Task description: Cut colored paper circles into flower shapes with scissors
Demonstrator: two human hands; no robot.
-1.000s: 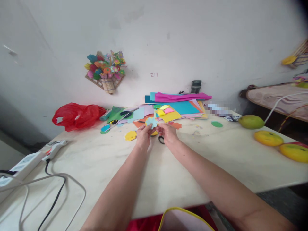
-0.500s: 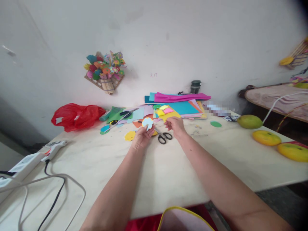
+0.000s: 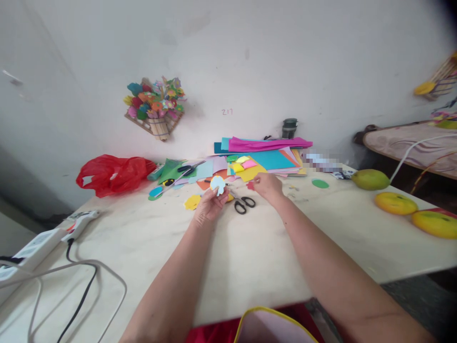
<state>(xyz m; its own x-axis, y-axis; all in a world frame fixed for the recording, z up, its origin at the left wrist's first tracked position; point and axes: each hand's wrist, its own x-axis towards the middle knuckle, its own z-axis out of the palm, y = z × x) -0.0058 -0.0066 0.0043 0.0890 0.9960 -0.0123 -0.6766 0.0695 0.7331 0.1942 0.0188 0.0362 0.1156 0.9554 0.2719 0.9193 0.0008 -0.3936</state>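
My left hand (image 3: 213, 204) is closed on a small light-blue paper cutout (image 3: 217, 184) with a wavy edge and a thin yellow rim, lifted above the table. My right hand (image 3: 268, 186) has its fingers pressed together; whatever they pinch is too small to tell. A small red paper piece (image 3: 250, 186) shows at its fingertips, and I cannot tell whether it is held or lies on the table. Between my hands lie scissors (image 3: 244, 205) with black handles, their blades partly behind my left hand. Left of that hand rests a yellow scalloped cutout (image 3: 192, 202).
Coloured sheets (image 3: 276, 161) lie stacked at the back, with small bright packets (image 3: 244, 164) on them. A second pair of scissors (image 3: 187, 169) and a red plastic bag (image 3: 116, 174) are back left. Mangoes (image 3: 395, 204) line the right edge; a power strip (image 3: 39, 247) with cables sits left.
My right hand has shifted slightly right, and the red paper piece now shows beside its fingertips. My left hand still holds the light-blue cutout, turned a little.
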